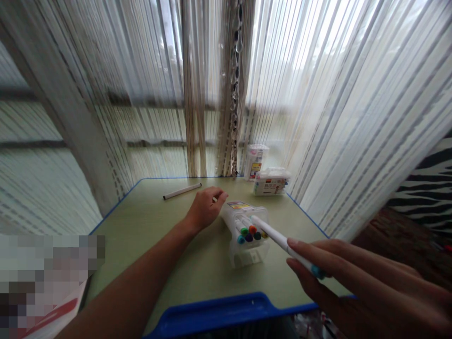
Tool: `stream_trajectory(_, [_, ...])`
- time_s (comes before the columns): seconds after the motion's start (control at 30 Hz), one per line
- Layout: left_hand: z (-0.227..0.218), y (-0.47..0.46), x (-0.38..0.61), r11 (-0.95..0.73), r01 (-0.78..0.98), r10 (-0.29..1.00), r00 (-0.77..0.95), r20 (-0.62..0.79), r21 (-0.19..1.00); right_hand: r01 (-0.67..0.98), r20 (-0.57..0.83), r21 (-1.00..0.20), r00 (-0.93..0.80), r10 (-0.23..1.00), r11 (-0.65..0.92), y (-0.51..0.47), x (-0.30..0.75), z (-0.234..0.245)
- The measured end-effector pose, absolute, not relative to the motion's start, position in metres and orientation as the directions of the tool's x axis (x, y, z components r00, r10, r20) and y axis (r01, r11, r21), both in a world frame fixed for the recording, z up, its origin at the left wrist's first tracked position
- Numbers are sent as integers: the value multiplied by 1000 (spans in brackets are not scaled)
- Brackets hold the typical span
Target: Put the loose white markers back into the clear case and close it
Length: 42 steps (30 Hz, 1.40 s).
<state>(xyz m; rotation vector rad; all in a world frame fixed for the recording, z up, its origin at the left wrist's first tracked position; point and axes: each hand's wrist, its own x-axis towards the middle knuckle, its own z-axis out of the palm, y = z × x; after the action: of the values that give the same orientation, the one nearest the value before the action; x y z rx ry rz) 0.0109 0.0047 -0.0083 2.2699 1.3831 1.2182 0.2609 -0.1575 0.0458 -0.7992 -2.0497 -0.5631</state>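
Observation:
My right hand (367, 282) pinches a white marker (275, 234) between thumb and fingers. Its teal end sits under my fingers, and the far end reaches the opening of a clear plastic marker case (231, 230). Inside the case, several white markers show coloured ends, among them green, orange (252, 229), purple and blue. The case lies on its side with its clear flap (249, 256) hanging open toward me. My left hand (206, 207) is beside the case's far left end, fingers loosely curled with a small gap at the thumb; whether it touches the case is unclear.
A loose white marker with dark ends (182, 191) lies at the far left of the green table (141, 240). At the back right stand an upright clear case (254, 162) and a handled marker box (271, 182). A blue tray edge (215, 313) runs along the front; string curtains (151, 70) hang behind.

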Motion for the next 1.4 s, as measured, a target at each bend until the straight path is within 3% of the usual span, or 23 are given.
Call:
stream_trajectory(0.6, [-9,5,12,-539,641,813,227,536,546,648,665,-194,-464,585,736,-124,246,34])
stream_trajectory(0.97, [-9,4,12,-545,630,810,225,542,553,669,685,-214,-417,597,712,-115,243,30])
stream_trajectory(1.4, [-9,4,11,-530,639,820,221,527,557,704,694,-152,-424,582,694,-104,244,22])
